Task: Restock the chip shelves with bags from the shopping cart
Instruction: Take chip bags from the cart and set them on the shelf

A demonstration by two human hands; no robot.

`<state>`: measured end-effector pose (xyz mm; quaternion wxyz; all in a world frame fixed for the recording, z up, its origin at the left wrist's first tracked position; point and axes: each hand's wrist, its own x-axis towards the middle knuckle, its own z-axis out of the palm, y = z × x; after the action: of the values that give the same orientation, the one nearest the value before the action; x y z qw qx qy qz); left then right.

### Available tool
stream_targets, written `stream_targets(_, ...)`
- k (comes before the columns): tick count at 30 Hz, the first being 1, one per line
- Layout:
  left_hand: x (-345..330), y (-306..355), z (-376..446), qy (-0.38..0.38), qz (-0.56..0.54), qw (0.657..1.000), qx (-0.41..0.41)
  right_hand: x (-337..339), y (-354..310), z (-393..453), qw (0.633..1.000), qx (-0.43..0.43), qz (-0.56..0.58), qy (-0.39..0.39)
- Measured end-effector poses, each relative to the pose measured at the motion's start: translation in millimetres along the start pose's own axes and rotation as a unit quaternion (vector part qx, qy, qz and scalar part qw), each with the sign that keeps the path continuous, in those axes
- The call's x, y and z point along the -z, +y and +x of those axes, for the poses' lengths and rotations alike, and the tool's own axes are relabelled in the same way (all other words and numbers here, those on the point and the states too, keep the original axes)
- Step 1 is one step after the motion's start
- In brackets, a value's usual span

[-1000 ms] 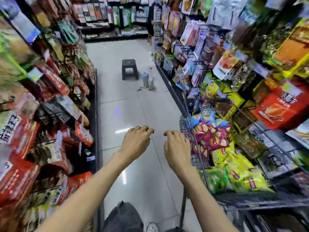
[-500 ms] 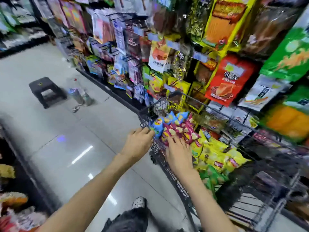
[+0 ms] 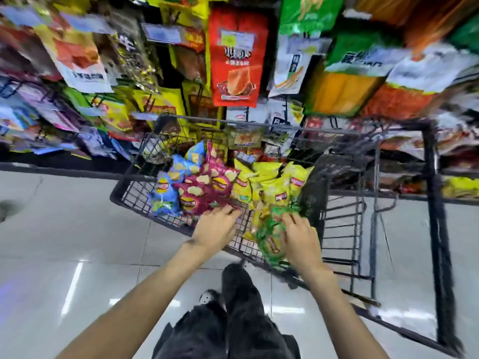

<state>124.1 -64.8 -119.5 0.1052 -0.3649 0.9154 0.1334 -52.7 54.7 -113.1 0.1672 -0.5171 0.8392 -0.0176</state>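
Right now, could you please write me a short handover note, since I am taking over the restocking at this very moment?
Left hand: over the near edge of the shopping cart, fingers reaching toward the maroon chip bags; nothing gripped.
Right hand: on the green chip bags at the cart's near end; a closed grip cannot be confirmed through the blur.
Also in the cart: blue chip bags and yellow chip bags.
Shelves stand just beyond the cart.
Done: cart parked at the shelves.
Left: lift bags out and shelve all of them.
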Motion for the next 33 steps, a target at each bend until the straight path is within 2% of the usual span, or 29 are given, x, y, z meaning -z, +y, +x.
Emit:
stream_targets(5,-32,13,45,-0.056,-0.012,0.996,-0.071,-18,37,11,0.999,-0.051,0.001,-0.01)
stream_targets(9,-45,21,77,-0.108,0.016,0.988,-0.111,-27,54,37,0.997,-0.053,0.021,-0.044)
stream_targets(16,-60,29,118,-0.163,0.006,0.98,-0.115,-52,70,60,0.994,-0.092,0.026,-0.06)
stream_targets(25,-130,15,171,-0.183,-0.041,0.973,-0.135,-77,71,58,0.986,-0.15,0.058,-0.051)
stream_targets(30,-170,38,195,-0.222,-0.18,0.954,-0.085,-88,68,44,0.977,-0.194,0.072,-0.045)
stream_targets(33,-194,49,200,-0.197,-0.304,0.93,-0.061,-94,65,33,0.972,-0.22,0.074,-0.044)
